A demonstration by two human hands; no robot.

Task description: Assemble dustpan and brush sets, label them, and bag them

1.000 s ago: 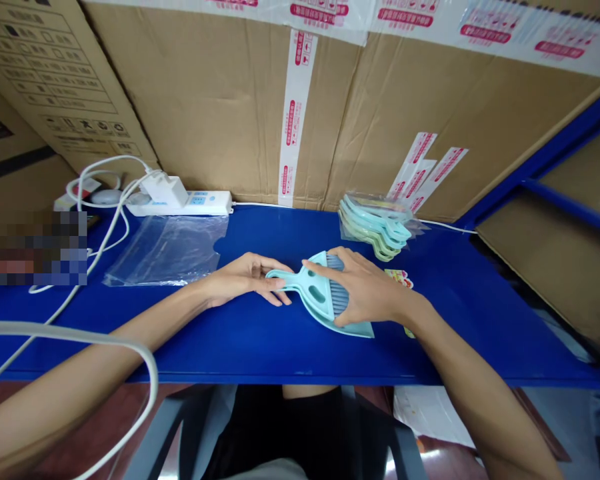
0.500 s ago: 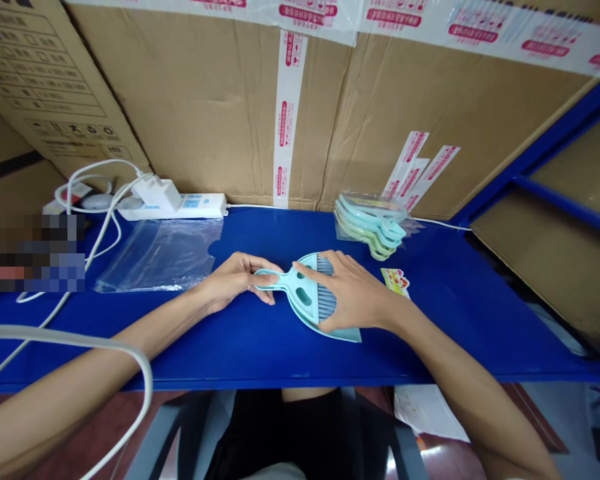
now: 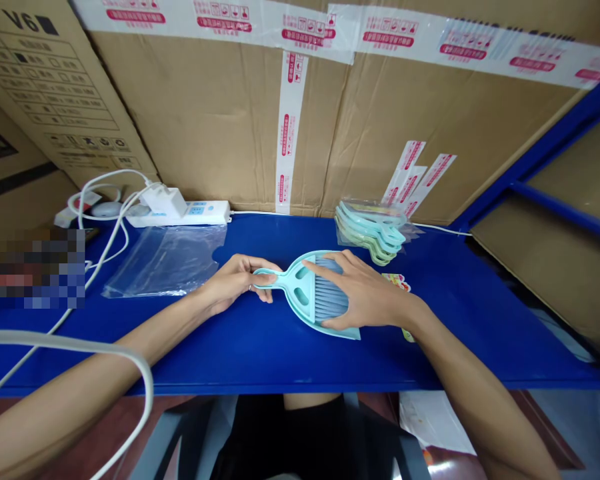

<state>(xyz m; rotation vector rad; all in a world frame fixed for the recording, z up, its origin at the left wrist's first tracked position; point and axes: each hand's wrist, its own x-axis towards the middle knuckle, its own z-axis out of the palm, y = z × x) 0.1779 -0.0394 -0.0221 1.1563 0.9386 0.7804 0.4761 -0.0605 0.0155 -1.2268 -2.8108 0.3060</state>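
A light turquoise dustpan lies flat on the blue table, with a matching small brush nested in it, its grey-blue bristles to the right. My left hand is closed around the stacked handles, thumb on top. My right hand lies over the bristles with spread fingers, one fingertip near the bristle base and another by the near side of the brush. Its palm hides the dustpan's right part. A colourful card is partly covered by my right wrist.
Several bagged dustpan sets in turquoise and green are stacked at the back right. Clear plastic bags lie at the left, before a white power strip. A white cable loops across the left foreground. Cardboard walls the back.
The brush now sits more evenly inside the dustpan. My right hand has slid slightly right, baring more bristles. My left hand keeps its hold. The camera view has tilted up a little.
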